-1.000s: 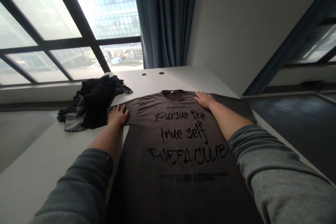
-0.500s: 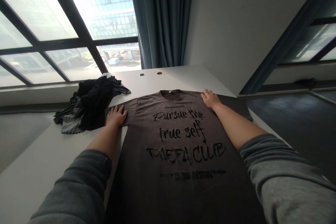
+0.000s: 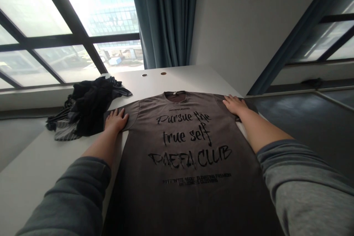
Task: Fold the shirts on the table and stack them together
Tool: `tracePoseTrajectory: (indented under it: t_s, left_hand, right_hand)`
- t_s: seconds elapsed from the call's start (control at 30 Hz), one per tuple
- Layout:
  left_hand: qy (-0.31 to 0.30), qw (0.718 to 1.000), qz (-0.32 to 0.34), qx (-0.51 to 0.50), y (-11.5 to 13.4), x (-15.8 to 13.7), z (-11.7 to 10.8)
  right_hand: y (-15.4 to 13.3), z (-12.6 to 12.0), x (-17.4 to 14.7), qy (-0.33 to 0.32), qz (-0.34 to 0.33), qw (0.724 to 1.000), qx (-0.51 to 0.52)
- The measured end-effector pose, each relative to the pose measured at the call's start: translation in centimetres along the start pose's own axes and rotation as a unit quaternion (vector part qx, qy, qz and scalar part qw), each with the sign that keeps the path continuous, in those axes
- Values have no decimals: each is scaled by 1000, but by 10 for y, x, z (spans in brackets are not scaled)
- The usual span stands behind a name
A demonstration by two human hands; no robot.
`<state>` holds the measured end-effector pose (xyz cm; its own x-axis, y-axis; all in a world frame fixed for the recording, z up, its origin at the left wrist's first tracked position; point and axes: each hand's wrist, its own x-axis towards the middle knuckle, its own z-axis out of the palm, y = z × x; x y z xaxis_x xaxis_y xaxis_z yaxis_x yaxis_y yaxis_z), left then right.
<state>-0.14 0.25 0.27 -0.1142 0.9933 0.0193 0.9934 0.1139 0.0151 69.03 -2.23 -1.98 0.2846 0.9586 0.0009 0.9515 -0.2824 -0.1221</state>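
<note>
A dark brown T-shirt (image 3: 193,199) with black lettering lies spread out, front up, its collar pointing away from me. My left hand (image 3: 116,120) rests flat on the left sleeve, fingers apart. On the opposite side, my right hand (image 3: 234,104) lies palm down on the right sleeve with its fingers stretched out. Neither hand grips the cloth. The lower hem of the shirt runs out of view at the bottom.
The white table (image 3: 193,77) carries the shirt and has two round holes near its far edge. A heap of black and striped clothes (image 3: 91,105) lies at the left, close to the left sleeve. Behind are a window and a blue curtain (image 3: 166,18).
My right hand has slid outward from the shoulder onto the right sleeve. My left hand stays on the left sleeve. The whole view has shifted slightly.
</note>
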Motion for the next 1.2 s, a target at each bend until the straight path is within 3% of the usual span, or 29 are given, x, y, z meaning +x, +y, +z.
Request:
tracePoseTrajectory:
  t_s: [0.17, 0.3, 0.4, 0.5, 0.6, 0.7, 0.87, 1.07, 1.13, 1.2]
  left_hand:
    - [0, 1000, 1, 2, 0, 1, 0]
    - [-4, 1000, 1, -2, 1, 0, -1]
    - [-5, 1000, -3, -10, 2, -2, -2]
    - [-4, 1000, -5, -13, 4, -3, -3]
    - [-10, 1000, -9, -13, 4, -2, -3]
    - [-15, 1000, -9, -8, 3, -1, -2]
    - [-4, 1000, 1, -7, 0, 2, 0]
    - [-14, 1000, -2, -3, 2, -1, -3]
    - [-17, 1000, -4, -5, 3, -2, -4]
    - [-15, 1000, -3, -8, 3, -2, -4]
  right_hand:
    - [15, 0, 4, 38, 70, 997, 15]
    - [10, -4, -3, 75, 98, 992, 0]
    - [-2, -5, -12, 91, 61, 994, -11]
    - [-9, -3, -24, 60, 3, 998, -15]
    - [-2, 0, -37, 0, -28, 999, -28]
    - [12, 2, -45, -16, -22, 999, -35]
    - [26, 1, -46, -6, -17, 999, -39]
    - [15, -11, -55, 44, -2, 998, -38]
    - [4, -16, -67, 90, -22, 995, -36]
    - [-14, -17, -84, 109, -88, 990, -25]
